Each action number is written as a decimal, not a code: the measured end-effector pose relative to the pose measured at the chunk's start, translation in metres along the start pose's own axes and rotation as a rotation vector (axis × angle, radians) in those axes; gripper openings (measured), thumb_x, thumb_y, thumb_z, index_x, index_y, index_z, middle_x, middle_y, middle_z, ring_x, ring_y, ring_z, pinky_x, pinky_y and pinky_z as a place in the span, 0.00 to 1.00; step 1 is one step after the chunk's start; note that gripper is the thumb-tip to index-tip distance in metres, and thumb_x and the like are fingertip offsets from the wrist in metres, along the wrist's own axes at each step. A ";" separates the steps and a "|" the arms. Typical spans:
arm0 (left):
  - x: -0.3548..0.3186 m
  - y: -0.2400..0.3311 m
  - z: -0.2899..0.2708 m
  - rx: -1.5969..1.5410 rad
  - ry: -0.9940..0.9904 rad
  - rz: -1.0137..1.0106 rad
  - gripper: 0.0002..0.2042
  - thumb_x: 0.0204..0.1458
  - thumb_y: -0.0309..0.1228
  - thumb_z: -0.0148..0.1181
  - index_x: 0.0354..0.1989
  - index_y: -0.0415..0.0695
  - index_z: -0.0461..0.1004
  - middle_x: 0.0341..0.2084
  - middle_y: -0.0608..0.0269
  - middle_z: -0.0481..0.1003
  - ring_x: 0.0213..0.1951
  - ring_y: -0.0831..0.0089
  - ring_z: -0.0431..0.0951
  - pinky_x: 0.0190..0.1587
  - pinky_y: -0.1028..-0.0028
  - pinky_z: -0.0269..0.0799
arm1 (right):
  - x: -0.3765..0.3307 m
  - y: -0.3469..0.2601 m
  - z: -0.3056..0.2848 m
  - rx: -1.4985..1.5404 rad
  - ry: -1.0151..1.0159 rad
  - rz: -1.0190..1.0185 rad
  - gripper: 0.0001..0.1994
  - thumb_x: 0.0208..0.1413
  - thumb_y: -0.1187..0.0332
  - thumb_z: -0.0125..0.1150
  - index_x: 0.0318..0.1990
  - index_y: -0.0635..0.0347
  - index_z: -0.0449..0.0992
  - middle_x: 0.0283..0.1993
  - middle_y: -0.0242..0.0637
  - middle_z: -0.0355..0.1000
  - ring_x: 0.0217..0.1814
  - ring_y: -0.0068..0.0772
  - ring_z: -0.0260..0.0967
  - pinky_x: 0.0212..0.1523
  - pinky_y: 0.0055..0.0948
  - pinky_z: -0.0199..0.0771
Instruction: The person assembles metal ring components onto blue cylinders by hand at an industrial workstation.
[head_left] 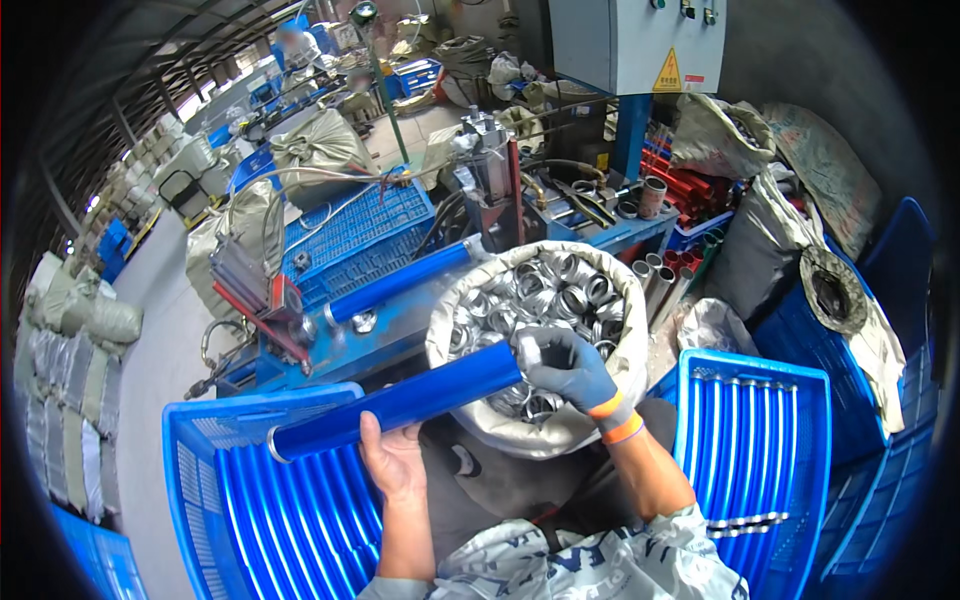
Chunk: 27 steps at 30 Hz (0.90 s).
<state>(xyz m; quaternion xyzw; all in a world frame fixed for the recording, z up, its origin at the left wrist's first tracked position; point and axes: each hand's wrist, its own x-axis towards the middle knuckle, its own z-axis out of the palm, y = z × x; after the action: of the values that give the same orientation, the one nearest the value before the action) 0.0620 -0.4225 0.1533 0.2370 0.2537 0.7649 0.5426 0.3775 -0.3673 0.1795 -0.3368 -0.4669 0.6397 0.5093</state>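
A long blue tube (400, 402) lies across in front of me, its right end a little higher than its left. My left hand (396, 458), bare, holds it from below near the middle. At the tube's right end is my right hand (575, 372), in a grey glove with an orange cuff, its fingers closed on a silver metal ring (528, 352). Whether the ring sits on the tube or only against it, I cannot tell. Just beyond, a pale sack (634, 335) with a rolled rim holds many loose metal rings (550, 290).
A blue crate (185, 480) of blue tubes stands at the left; another crate (820, 450) at the right holds tubes with silver ends. Ahead, another blue tube (405, 282) spans the workbench (340, 360) between machine parts. A control box (640, 45) hangs at the upper right.
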 end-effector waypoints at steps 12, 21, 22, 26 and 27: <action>0.005 0.004 -0.008 0.080 0.066 0.077 0.24 0.72 0.41 0.68 0.71 0.43 0.75 0.61 0.47 0.83 0.58 0.54 0.88 0.56 0.53 0.92 | 0.020 0.026 0.012 0.185 -0.154 -0.219 0.50 0.55 0.72 0.87 0.83 0.69 0.62 0.78 0.46 0.73 0.77 0.38 0.72 0.78 0.41 0.73; 0.026 0.000 -0.016 0.109 0.089 0.107 0.25 0.71 0.40 0.69 0.71 0.42 0.74 0.60 0.46 0.83 0.57 0.54 0.88 0.56 0.54 0.92 | 0.036 0.009 0.020 -0.135 -0.116 -0.090 0.39 0.62 0.76 0.79 0.80 0.69 0.71 0.68 0.38 0.81 0.65 0.24 0.77 0.68 0.30 0.79; 0.032 -0.002 -0.018 0.112 0.090 0.093 0.25 0.71 0.40 0.69 0.71 0.42 0.74 0.60 0.46 0.83 0.57 0.54 0.88 0.56 0.54 0.92 | 0.039 -0.008 0.023 -0.180 -0.124 -0.034 0.38 0.62 0.76 0.79 0.80 0.69 0.71 0.68 0.38 0.81 0.64 0.24 0.78 0.67 0.30 0.80; 0.052 0.016 -0.046 0.135 0.052 0.096 0.28 0.72 0.45 0.68 0.72 0.39 0.74 0.62 0.47 0.83 0.59 0.55 0.87 0.59 0.54 0.90 | 0.077 -0.018 0.059 -0.221 -0.213 0.043 0.35 0.63 0.74 0.80 0.78 0.66 0.75 0.63 0.35 0.82 0.62 0.22 0.78 0.64 0.28 0.81; 0.053 0.024 -0.056 0.060 0.090 0.060 0.30 0.73 0.47 0.67 0.74 0.37 0.72 0.65 0.45 0.81 0.64 0.53 0.84 0.65 0.51 0.85 | 0.092 -0.004 0.062 -0.283 -0.269 0.002 0.35 0.63 0.74 0.80 0.77 0.65 0.76 0.61 0.32 0.82 0.61 0.21 0.77 0.64 0.27 0.79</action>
<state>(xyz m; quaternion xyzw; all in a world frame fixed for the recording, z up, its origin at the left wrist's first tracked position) -0.0066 -0.3862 0.1316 0.2258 0.2934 0.7829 0.5000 0.2994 -0.2940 0.2079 -0.3168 -0.6158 0.6074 0.3892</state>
